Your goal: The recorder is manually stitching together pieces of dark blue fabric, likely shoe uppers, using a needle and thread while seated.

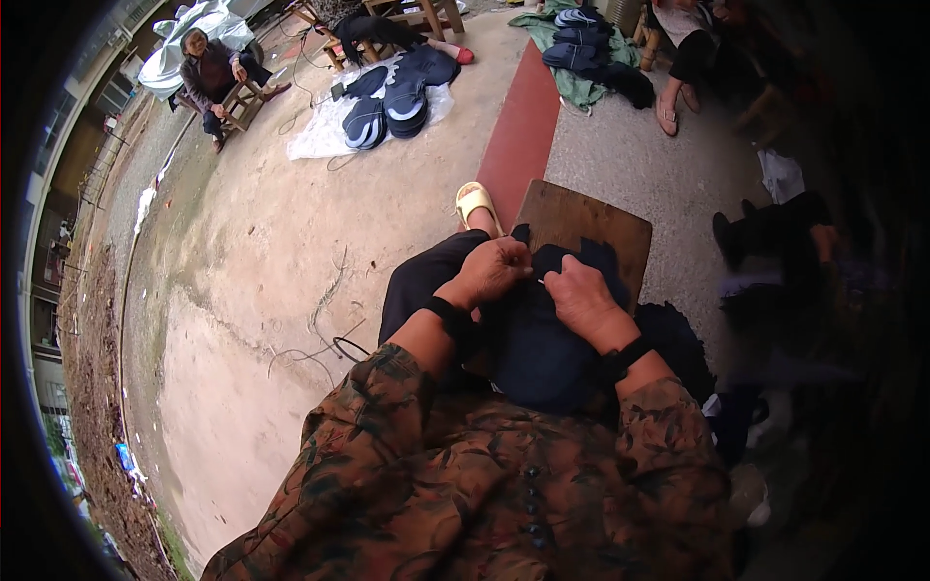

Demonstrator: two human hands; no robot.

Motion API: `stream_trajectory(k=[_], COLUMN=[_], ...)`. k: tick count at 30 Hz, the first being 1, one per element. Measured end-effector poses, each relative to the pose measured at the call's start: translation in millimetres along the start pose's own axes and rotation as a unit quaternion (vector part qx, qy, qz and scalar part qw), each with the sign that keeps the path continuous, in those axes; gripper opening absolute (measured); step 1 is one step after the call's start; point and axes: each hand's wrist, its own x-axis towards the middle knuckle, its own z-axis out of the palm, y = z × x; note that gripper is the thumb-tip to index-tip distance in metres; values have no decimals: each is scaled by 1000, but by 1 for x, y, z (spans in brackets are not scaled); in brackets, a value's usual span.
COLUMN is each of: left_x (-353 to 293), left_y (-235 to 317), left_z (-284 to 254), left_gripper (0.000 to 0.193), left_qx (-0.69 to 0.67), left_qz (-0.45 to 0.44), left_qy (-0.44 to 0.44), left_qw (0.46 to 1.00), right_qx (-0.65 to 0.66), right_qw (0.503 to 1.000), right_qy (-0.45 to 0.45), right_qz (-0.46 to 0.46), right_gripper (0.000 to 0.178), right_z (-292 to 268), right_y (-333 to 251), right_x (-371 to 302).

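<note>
Dark blue cloth [547, 353] lies over my lap and runs up onto a brown wooden board [608, 225] in front of me. My left hand [491, 270] is closed at the cloth's left side, its fingertips pinched together and some dark fabric showing beyond them. Close by on the right, my right hand [584, 298] is closed too, thumb against fingers, over the cloth. A tiny whitish bit shows at its fingertips, too small to name. The two hands are a short gap apart. Both wrists wear black bands.
More dark fabric [675, 344] bunches beside my right forearm. Ahead, stacked dark blue pieces [405, 107] lie on a white sheet [315, 145], others on green cloth [581, 89]. A person [218, 77] sits far left; others sit at right. Thin wires [329, 300] lie on the concrete.
</note>
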Motion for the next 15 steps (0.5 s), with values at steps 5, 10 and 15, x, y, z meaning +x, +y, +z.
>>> stream_trajectory(k=[5, 10, 15], left_x=[-3, -6, -6], left_y=[9, 14, 12], left_z=[-1, -1, 0], left_gripper=[8, 8, 9], left_qx=[11, 54, 75], left_qz=[-6, 9, 2], left_qy=[45, 49, 42], left_qw=[999, 997, 996], right_qx=[59, 104, 147], right_qw=[998, 994, 986], right_qy=[-27, -38, -72], right_qz=[-20, -20, 24], right_gripper=[3, 3, 6], right_z=[-8, -5, -26], right_y=[13, 23, 40], right_x=[-10, -22, -52])
